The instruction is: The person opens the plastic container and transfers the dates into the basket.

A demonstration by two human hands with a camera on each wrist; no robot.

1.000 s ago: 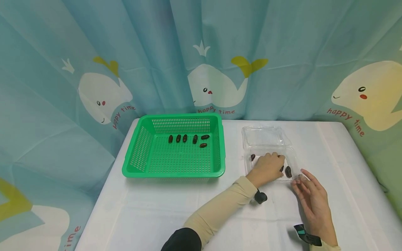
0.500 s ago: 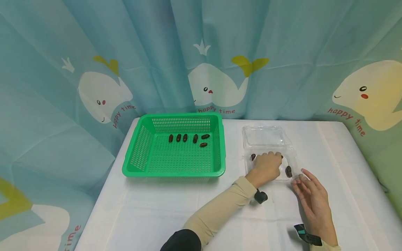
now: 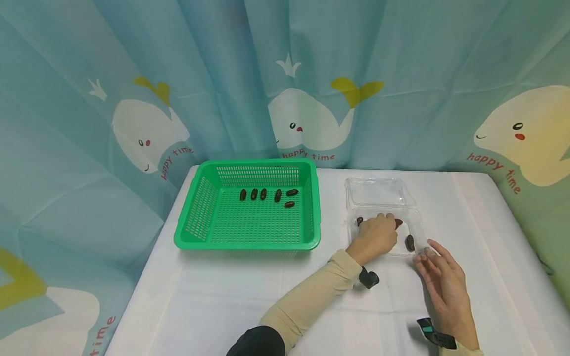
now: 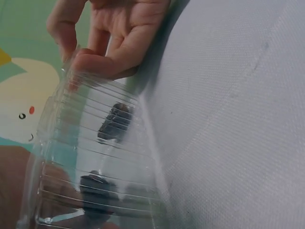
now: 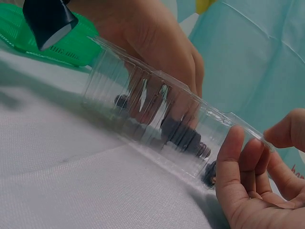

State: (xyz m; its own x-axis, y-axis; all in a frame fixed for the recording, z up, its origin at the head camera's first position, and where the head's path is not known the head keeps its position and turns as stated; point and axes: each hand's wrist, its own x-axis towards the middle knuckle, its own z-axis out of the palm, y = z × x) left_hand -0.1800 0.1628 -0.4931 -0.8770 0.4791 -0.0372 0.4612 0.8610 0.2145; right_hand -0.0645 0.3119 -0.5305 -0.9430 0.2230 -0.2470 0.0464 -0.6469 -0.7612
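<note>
My left hand (image 3: 376, 236) reaches down into a clear plastic clamshell box (image 3: 417, 225), which stands with its lid folded back. In the right wrist view its fingers go down to a dark, wrinkled date (image 5: 183, 136) and appear to pinch it; part of the grip is blurred behind the plastic. Two other dates lie in the box, one near the left side (image 3: 359, 221) and one near the right front corner (image 3: 410, 243). My right hand (image 3: 445, 289) pinches the box's rim at that corner, thumb and fingers on the plastic.
A green plastic basket (image 3: 247, 245) stands to the left of the box. Several dates (image 3: 278, 196) lie toward its back, most of them in a row. White cloth (image 3: 213, 296) covers the table, and a blue whale-print curtain (image 3: 414, 123) hangs behind.
My left hand has shifted slightly back and left inside the box, and more of a date shows beside its fingertips. The right hand stays on the rim.
</note>
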